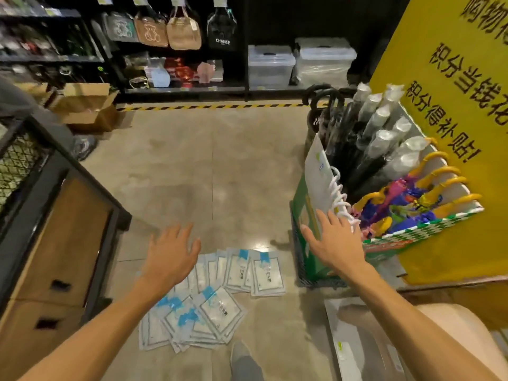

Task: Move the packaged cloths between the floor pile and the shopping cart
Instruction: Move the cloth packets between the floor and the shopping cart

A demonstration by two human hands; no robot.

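A pile of packaged cloths (220, 295), flat white packs with blue tops, lies spread on the beige floor in the lower middle. My left hand (171, 255) hovers above the pile's far left part, fingers straight and spread, holding nothing. My right hand (334, 242) is stretched out to the right of the pile, fingers spread, in front of the green basket (305, 243); it holds nothing. No shopping cart can be made out for certain.
The green checked basket holds umbrellas (371, 149) and white packs. A yellow sign (453, 78) stands at right. A wood-and-metal cabinet (60, 243) is at left, cardboard boxes (85, 105) behind it. Shelves with bags (181, 31) and plastic bins (270, 66) line the back. My shoe (244, 361) is below the pile.
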